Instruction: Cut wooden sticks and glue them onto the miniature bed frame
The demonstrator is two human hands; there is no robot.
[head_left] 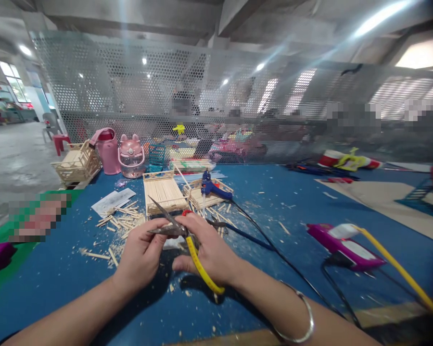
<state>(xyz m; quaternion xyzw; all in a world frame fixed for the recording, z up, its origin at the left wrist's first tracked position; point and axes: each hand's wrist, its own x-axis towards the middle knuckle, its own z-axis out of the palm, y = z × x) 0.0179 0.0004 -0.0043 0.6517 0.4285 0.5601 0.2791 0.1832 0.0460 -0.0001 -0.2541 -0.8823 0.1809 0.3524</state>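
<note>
Gripping the scissors (182,235) by their yellow handle, the right hand (211,252) is closed around them above the blue worktop (260,211), close to the near edge. The blades stand open: one points up and to the left, the other lies nearly level toward the left hand (140,254). That hand's fingers are curled, with the fingertips against the level blade; whether they pinch something small there, I cannot tell. A bracelet (303,319) circles the right wrist.

Just behind the hands lie loose sticks (124,223) and wood chips, scattered across the worktop. Beyond them sits a flat stick panel (164,192), and beside it, to the right, a blue glue gun (212,189) stands on another stick piece, its black cord (274,250) trailing toward the near right. A paper (113,201) lies left of the panel. Farther back on the left are a stick basket (77,163), a pink bottle (108,150) and a pink cup (131,156). Well to the right lies a purple device (342,246).
</note>
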